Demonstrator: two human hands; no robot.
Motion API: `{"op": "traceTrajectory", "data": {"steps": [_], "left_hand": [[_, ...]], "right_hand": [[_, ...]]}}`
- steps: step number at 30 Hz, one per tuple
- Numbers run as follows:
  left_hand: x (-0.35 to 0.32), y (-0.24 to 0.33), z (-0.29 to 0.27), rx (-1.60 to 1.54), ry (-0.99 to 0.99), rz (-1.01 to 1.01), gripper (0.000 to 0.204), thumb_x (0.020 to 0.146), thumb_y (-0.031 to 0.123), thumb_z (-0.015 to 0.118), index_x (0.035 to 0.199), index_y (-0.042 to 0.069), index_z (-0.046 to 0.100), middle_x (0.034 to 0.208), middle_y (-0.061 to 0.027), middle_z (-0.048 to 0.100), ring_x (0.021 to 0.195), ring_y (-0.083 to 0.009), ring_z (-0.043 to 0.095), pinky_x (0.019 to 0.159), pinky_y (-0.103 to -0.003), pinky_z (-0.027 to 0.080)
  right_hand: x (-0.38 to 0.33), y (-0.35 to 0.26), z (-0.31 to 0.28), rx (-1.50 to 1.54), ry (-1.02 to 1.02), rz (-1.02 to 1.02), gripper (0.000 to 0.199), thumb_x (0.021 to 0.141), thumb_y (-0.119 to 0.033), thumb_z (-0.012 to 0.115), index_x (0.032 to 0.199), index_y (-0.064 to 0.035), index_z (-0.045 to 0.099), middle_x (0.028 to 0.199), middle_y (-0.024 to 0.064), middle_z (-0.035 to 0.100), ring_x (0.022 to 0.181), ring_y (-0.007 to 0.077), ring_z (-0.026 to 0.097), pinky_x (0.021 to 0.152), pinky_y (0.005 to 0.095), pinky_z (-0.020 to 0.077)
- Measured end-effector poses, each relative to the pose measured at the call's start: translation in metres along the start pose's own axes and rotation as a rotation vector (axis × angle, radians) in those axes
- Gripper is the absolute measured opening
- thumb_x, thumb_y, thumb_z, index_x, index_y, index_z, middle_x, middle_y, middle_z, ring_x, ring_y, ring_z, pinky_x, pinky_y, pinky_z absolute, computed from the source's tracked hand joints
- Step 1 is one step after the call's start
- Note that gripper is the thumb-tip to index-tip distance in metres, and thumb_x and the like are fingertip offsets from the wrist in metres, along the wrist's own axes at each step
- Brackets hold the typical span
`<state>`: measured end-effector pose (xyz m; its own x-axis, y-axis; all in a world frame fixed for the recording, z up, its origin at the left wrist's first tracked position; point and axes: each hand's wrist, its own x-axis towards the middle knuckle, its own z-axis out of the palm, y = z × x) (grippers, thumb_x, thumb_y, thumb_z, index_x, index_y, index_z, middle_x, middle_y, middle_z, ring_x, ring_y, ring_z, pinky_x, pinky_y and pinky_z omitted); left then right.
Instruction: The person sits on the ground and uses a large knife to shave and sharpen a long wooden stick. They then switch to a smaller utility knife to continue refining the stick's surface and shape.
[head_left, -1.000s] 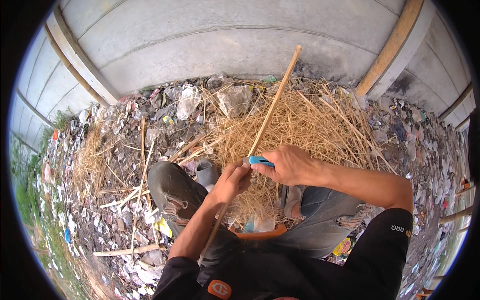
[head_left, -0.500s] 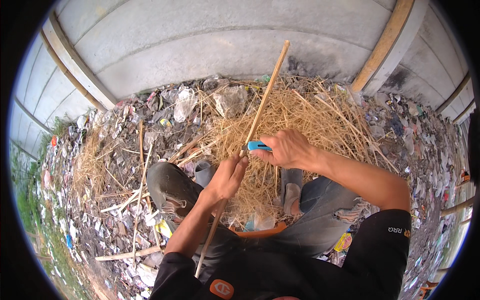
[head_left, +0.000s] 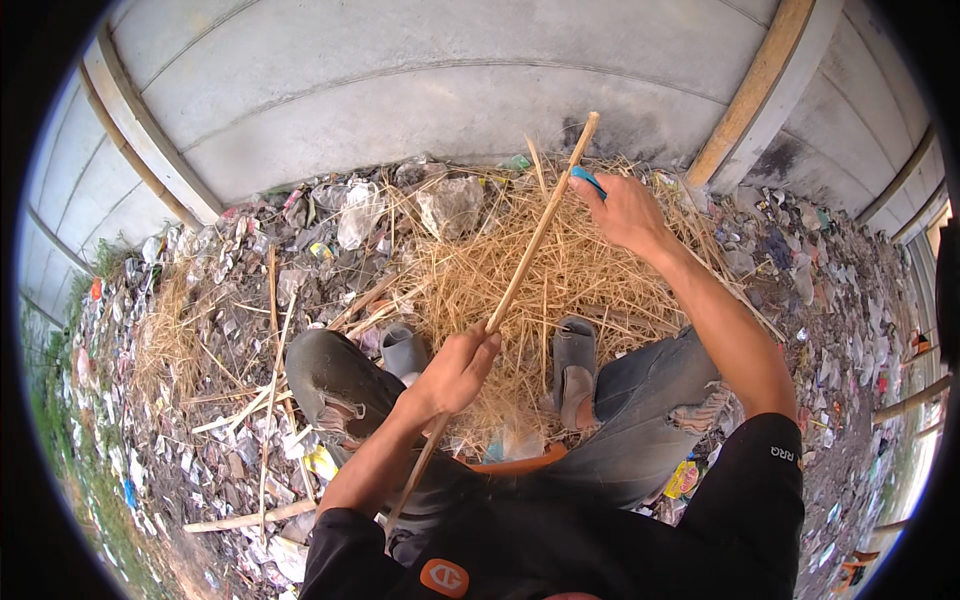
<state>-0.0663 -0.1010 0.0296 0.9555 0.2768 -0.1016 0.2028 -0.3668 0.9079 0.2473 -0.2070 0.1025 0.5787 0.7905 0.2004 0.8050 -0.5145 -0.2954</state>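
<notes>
A long pale strip of bamboo or wood [head_left: 527, 262] slants from my lap up and away to the right. My left hand [head_left: 458, 370] is closed round it between my knees. In my right fist [head_left: 628, 215] is a blue-handled utility knife [head_left: 588, 181], held against the strip near its far end; its blade cannot be made out. A thin sliver [head_left: 538, 165] stands up just left of the strip there. Below lies a heap of straw-coloured shavings [head_left: 560, 260], between and beyond my feet.
A grey concrete panel wall [head_left: 430, 100] with an upright wooden post [head_left: 752, 90] rises beyond the heap. Scattered plastic litter [head_left: 240, 330] covers the ground on both sides. Loose sticks [head_left: 268, 420] lie by my left knee. I sit on something orange [head_left: 520, 463].
My right hand has slid the knife up along the strip, away from my left hand to near the far end. The strip's far tip has dipped slightly. My left hand keeps its grip.
</notes>
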Motion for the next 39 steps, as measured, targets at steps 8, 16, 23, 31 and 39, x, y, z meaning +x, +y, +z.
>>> {"op": "traceTrajectory", "data": {"steps": [8,16,23,31,39], "left_hand": [[-0.006,0.004,-0.002,0.047,-0.009,0.055,0.035,0.105,0.027,0.045,0.102,-0.008,0.053,0.073,-0.0254,0.057,0.074,-0.0452,0.058,0.071,-0.048,0.046],[-0.02,0.001,-0.004,0.015,-0.004,0.039,0.033,0.105,0.025,0.046,0.099,-0.007,0.052,0.074,-0.0264,0.057,0.075,-0.045,0.059,0.071,-0.048,0.045],[-0.025,-0.014,-0.002,-0.023,0.012,0.011,0.03,0.103,0.024,0.046,0.099,-0.006,0.052,0.07,-0.022,0.056,0.066,-0.0366,0.056,0.067,-0.046,0.045],[-0.018,-0.029,0.008,-0.201,-0.051,-0.019,0.028,0.103,0.025,0.046,0.099,-0.001,0.054,0.066,-0.0059,0.051,0.063,-0.0174,0.051,0.06,-0.035,0.042],[-0.015,-0.038,0.014,-0.939,-0.321,-0.134,0.025,0.106,0.023,0.042,0.084,0.012,0.044,0.061,0.0076,0.031,0.048,-0.0062,0.028,0.045,-0.026,0.025]], "right_hand": [[0.002,0.004,-0.014,-0.03,0.019,0.077,0.062,0.103,-0.056,0.047,0.08,-0.0018,0.068,0.055,0.0095,0.055,0.05,0.0276,0.054,0.053,0.0437,0.0415],[0.017,0.02,-0.006,-0.072,0.14,0.064,0.064,0.101,-0.059,0.05,0.072,-0.004,0.065,0.048,0.0089,0.05,0.045,0.0248,0.049,0.049,0.0428,0.0378],[0.016,0.013,-0.009,-0.06,0.18,-0.07,0.064,0.097,-0.062,0.054,0.071,-0.0038,0.066,0.049,0.0099,0.052,0.046,0.0264,0.054,0.049,0.043,0.0408],[0.014,0.035,-0.003,-0.13,0.314,-0.174,0.066,0.098,-0.064,0.05,0.068,-0.0062,0.062,0.044,0.0085,0.048,0.04,0.0264,0.052,0.043,0.0413,0.0397],[0.008,0.039,-0.013,-0.232,0.301,-0.258,0.045,0.095,-0.049,0.064,0.082,-0.0064,0.066,0.057,0.0123,0.059,0.051,0.03,0.058,0.052,0.0431,0.0456]]}}
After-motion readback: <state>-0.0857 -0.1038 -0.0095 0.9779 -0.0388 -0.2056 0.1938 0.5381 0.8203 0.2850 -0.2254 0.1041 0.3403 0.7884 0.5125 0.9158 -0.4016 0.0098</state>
